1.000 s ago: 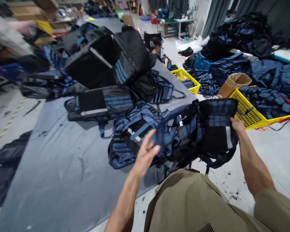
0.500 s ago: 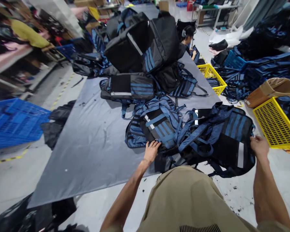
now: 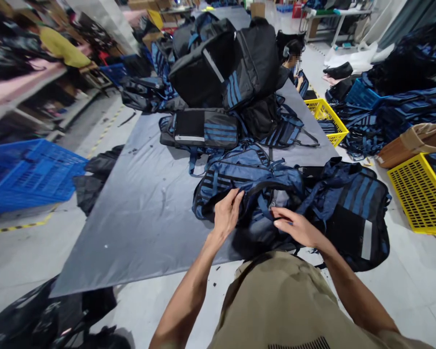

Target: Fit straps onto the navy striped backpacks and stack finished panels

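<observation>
A blue-and-black backpack lies in front of me at the near edge of the grey-covered table, its opening facing up. My left hand pinches the black rim on the left of this opening. On the other side, my right hand has its fingers stretched towards the opening, thumb and forefinger apart, touching the fabric near a blue strap. Another striped backpack lies to the right, partly over the table edge. Behind the opening spreads more blue bag fabric with black stripes.
Large dark backpacks are heaped farther back, with a flat striped bag before them. A blue crate stands on the left, yellow crates on the right. A co-worker sits beyond the table; another person in yellow works at left.
My right hand has left the right backpack's outer edge and come inward to the middle one. The middle backpack's striped front has folded away, and its opening now shows between my hands.
</observation>
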### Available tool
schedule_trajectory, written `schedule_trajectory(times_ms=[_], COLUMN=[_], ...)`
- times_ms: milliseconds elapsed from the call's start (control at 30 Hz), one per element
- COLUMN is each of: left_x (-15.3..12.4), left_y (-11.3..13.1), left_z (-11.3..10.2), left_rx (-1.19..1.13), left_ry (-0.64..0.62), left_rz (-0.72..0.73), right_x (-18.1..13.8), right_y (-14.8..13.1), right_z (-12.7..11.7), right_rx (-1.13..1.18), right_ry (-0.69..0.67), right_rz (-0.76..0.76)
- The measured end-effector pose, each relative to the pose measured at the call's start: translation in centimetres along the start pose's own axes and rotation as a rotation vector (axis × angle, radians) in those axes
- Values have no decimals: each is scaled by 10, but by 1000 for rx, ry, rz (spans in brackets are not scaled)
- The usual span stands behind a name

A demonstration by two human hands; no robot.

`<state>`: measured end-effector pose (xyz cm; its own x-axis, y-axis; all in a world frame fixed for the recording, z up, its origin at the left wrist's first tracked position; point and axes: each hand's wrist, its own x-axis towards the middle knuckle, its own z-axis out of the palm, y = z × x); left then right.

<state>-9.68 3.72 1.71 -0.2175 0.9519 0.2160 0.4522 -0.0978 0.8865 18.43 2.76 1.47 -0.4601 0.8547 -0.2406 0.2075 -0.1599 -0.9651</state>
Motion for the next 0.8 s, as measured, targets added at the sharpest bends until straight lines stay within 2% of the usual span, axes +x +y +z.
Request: schedule_trajectory(times_ms=[67,133,233,300,367,433,600,700,800], left_x=[6,13,22,26,28,28,23,19,15], left_y=[27,43,48,46,42,39,33,26,17], left_z=[-1,-2,-6,-9,-9,-7,5,7,4], left_rx=[-135,-244,-380,-494,-570,-579,-597,-635,-688], left_ry=[5,63,234,300,341,378,406,403,448], left_rz=[-24,-46,-69,-115,-159,-176,-206,-260,-300], right_x=[13,24,30,30,30,37,70,84,93], right_y=[-10,-19,-33,-40,-45,-45,-33,-25,-20], right_z=[29,46,57,59,62,69,102,120,131], right_rx=[-86,-197,-301,-305,-282,-243,-61,-17,-31], right_ry=[20,103,343,456,435,337,173,167,202], right_rz=[-72,-169,-320,-368,-366,-343,-264,-252,-304])
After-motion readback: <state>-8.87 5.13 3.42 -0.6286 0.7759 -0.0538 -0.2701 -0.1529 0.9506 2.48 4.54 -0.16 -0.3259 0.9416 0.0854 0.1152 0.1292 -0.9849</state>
